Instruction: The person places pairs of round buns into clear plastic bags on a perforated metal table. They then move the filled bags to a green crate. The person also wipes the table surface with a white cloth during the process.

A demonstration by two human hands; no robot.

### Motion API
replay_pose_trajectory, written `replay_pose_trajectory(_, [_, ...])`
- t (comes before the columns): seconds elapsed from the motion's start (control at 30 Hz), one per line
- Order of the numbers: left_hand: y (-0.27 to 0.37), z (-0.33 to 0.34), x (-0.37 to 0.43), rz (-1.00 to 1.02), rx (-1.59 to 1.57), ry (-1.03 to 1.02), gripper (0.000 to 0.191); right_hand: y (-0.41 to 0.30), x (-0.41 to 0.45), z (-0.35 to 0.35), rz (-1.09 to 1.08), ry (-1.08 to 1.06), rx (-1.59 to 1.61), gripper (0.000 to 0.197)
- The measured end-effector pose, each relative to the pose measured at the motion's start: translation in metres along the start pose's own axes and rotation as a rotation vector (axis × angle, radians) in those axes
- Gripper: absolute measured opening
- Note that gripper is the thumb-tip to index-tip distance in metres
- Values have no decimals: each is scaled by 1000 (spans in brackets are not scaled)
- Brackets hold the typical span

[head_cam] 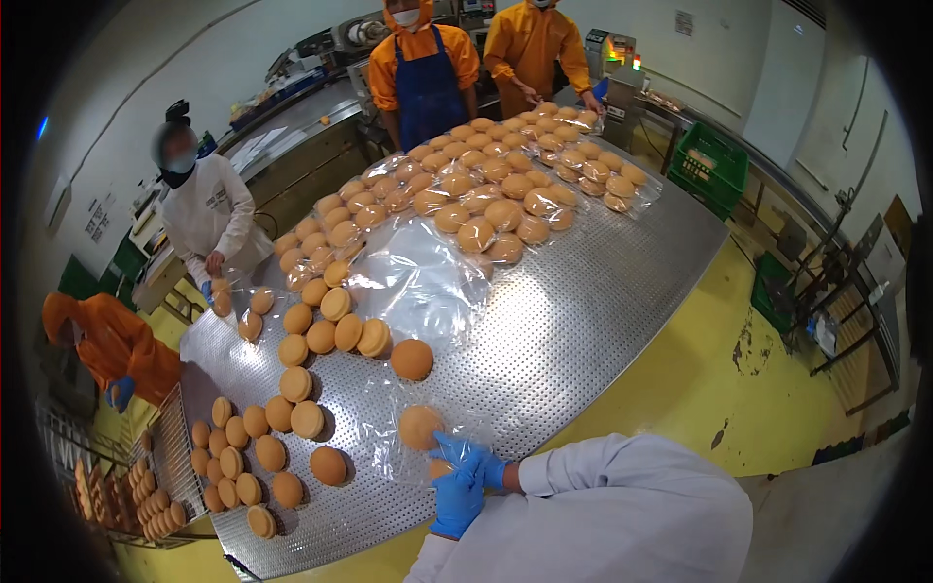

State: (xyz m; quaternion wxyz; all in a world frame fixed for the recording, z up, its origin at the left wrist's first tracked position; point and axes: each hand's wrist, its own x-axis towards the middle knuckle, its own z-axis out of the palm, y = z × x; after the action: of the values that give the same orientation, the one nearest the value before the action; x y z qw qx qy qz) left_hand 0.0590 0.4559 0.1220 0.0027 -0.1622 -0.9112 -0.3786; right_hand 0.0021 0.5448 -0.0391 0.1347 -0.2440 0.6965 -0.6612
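Observation:
A clear plastic bag (393, 444) lies on the perforated metal table (568, 350) right in front of me. One round golden-brown cake (420, 427) shows in it, and a second cake (439, 468) is partly covered by my hands. In a blue glove, my right hand (470, 455) reaches over the bag with its fingers beside the first cake. My left hand (459, 503), gloved alike, grips the bag's near edge just below, touching the right. The hands overlap, so some fingertips are hidden. A loose cake (412, 359) sits just beyond the bag.
Loose cakes (271, 453) spread over the table's left part. Flat plastic bags (415, 284) lie mid-table, before many bagged cakes (496, 197). A person in white (211, 211) handles a bag at left; people in orange (423, 73) stand beyond. A wire rack (178, 444) adjoins the left edge.

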Motion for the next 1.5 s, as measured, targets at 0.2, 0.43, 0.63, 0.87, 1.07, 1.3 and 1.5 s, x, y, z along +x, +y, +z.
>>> replay_pose_trajectory(0.2, [-4,-1,-4,120,-117,58,32,-38,13,8,-139,-99,258,82])
replay_pose_trajectory(0.43, [-1,-6,-15,-19,-242,-186,30,-36,26,-5,-381,-441,-769,88])
replay_pose_trajectory(0.63, [-15,-14,-18,-34,-410,-158,33,-36,69,24,-162,-92,-353,72])
replay_pose_trajectory(0.87, [11,-83,-16,-213,-561,-537,55,-44,96,44,-125,150,-470,56])
replay_pose_trajectory(1.07, [-50,-97,-13,-161,-314,27,68,-62,94,38,2,269,-415,52])
replay_pose_trajectory(1.3, [-161,-55,5,-232,301,-32,66,19,90,32,157,56,34,51])
replay_pose_trajectory(1.5, [-206,-68,-17,-33,94,-53,65,-200,76,-60,776,-696,-126,41])
